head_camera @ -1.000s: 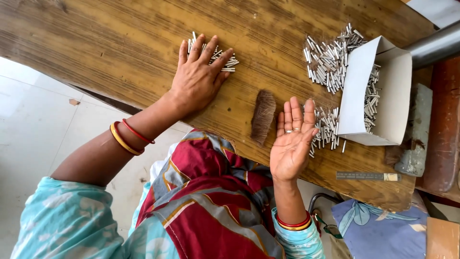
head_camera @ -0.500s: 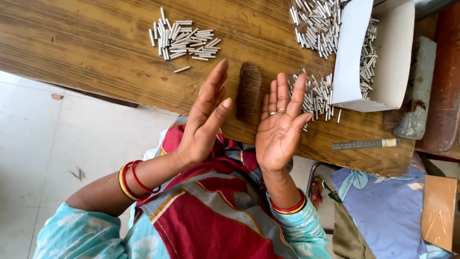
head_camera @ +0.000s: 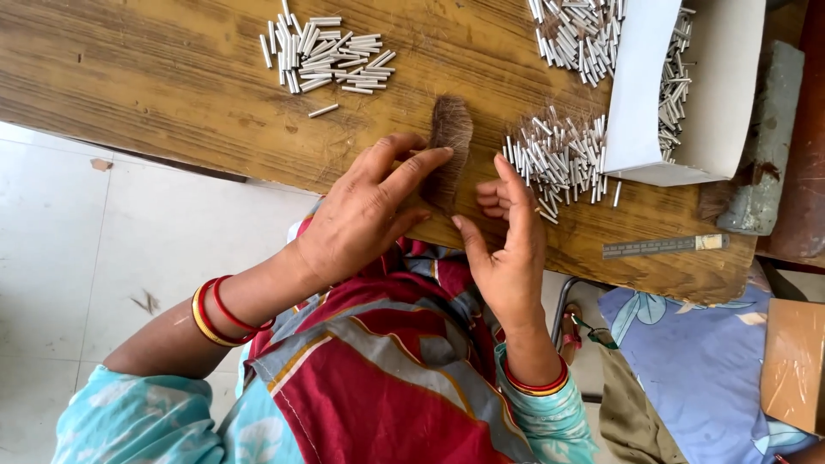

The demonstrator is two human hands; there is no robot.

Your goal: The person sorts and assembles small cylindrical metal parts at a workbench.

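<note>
Near the front edge of the wooden tabletop [head_camera: 155,77] lies a small brown tuft of hair-like fibres [head_camera: 450,137], flat on the wood and fanned at its far end. It looks very light and soft, loose strands with nothing stiff in them, so I judge it would splay or shed if pinched carelessly. The sensible place to take it is the narrower near end, where the fibres gather, with fingertips pressed from both sides so the bundle keeps together.

Both hands are at that near end. The left hand [head_camera: 365,215] has its fingers half-curled and its fingertips laid on or just at the tuft's left edge; whether it truly pinches any strands I cannot tell. The right hand [head_camera: 511,241] stands palm turned inward just beside the tuft's right side, index raised, the other fingers bent, closed on nothing that I can see.

Just right of the tuft a heap of short silver tubes [head_camera: 554,159] spreads over the wood, touching an open white cardboard box [head_camera: 636,94] which holds more of them. A second heap [head_camera: 322,56] lies well apart to the left, with one stray tube below it. A steel ruler [head_camera: 662,247] rests near the edge, and a grey block [head_camera: 760,146] sits beyond the box.
</note>
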